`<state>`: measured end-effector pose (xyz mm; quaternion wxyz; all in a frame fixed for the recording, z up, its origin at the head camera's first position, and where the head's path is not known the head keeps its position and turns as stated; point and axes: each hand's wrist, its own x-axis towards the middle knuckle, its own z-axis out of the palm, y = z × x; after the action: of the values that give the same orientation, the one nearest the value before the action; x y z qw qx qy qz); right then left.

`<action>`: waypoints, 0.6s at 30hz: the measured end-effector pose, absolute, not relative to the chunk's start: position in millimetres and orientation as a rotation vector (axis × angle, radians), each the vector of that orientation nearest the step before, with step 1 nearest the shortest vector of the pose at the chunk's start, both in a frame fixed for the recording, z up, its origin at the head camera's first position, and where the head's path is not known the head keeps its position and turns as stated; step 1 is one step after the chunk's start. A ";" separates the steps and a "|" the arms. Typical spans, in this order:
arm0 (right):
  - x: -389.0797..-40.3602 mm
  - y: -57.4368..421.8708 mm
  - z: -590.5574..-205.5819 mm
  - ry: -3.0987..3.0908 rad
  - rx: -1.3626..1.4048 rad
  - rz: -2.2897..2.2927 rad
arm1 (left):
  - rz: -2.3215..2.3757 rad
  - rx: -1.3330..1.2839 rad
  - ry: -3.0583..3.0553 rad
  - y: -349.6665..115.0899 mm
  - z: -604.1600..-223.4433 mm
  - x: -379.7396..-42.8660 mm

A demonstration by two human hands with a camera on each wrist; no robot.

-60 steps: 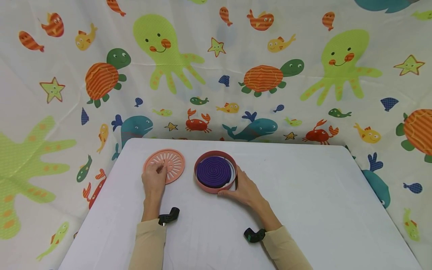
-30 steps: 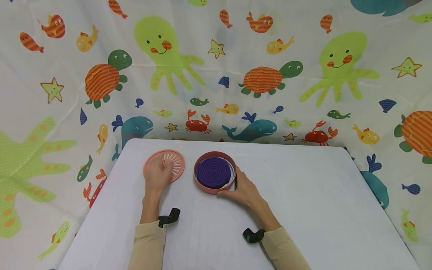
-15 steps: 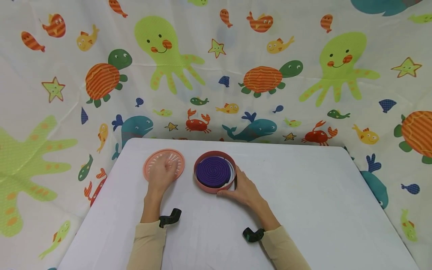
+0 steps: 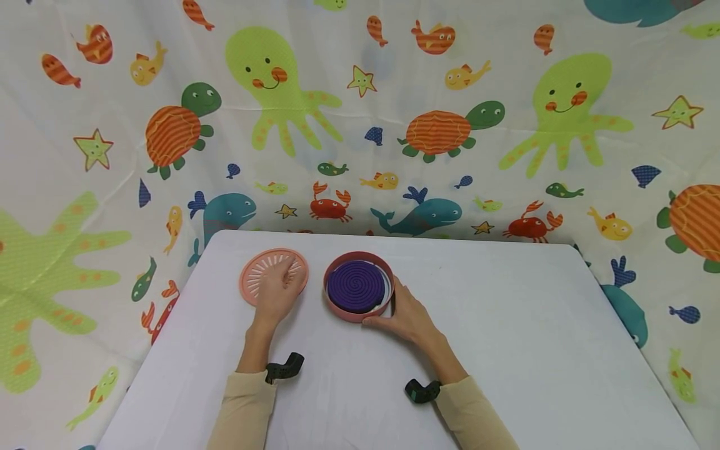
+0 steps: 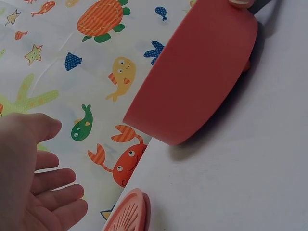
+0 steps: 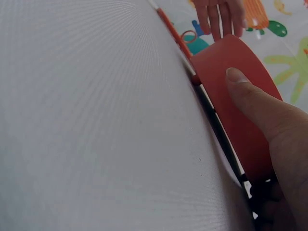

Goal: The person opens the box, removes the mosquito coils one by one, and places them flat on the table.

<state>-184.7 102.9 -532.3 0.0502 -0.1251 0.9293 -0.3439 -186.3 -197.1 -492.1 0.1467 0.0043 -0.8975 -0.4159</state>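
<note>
A round red mosquito coil holder [image 4: 347, 316] stands on the white table with a purple spiral mosquito coil [image 4: 356, 287] lying inside it. My right hand [image 4: 413, 314] grips the holder's right side, thumb [image 6: 250, 98] against the outer wall in the right wrist view; the other fingers are mostly hidden. To the left lies a pink slotted lid [image 4: 254, 279], flat on the table, with a small ring [image 6: 189, 36] standing up from it. Over the lid hovers my left hand [image 4: 277, 290], holding nothing, its fingers [image 5: 55, 180] loosely bent and apart from the lid in the left wrist view.
A white table [image 4: 540, 337] spreads beneath everything. Behind it hangs a curtain [image 4: 360, 125] printed with sea animals. Black wrist cameras sit on the left wrist [image 4: 285, 367] and the right wrist [image 4: 423, 391].
My left hand has let go of the lid's middle and shifted right across it, its fingers loosening. The right hand, holder and lid have stayed in place.
</note>
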 end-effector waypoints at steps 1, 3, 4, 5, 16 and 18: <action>-184.8 102.9 -532.2 2.828 -0.378 -1.045 | -1.190 0.008 -2.579 -196.0 -493.1 -186.3; -184.8 103.0 -532.0 2.826 -0.376 -1.037 | -1.191 0.011 -2.580 -192.9 -494.0 -185.3; -184.8 103.0 -532.1 2.826 -0.375 -1.033 | -1.190 0.010 -2.584 -191.5 -494.5 -185.1; -184.9 102.9 -532.2 2.825 -0.374 -1.033 | -1.190 0.007 -2.584 -190.0 -495.2 -184.9; -185.6 103.0 -533.8 2.828 -0.374 -1.035 | -1.208 -0.081 -2.528 -180.0 -505.6 -181.9; -185.7 102.9 -533.8 2.830 -0.374 -1.033 | -1.242 -0.085 -2.527 -178.4 -507.8 -181.3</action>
<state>-185.7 102.9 -533.8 0.0528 -0.1231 0.9309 -0.3397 -181.3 -178.4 -507.8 0.1614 -0.0299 -0.8853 -0.4350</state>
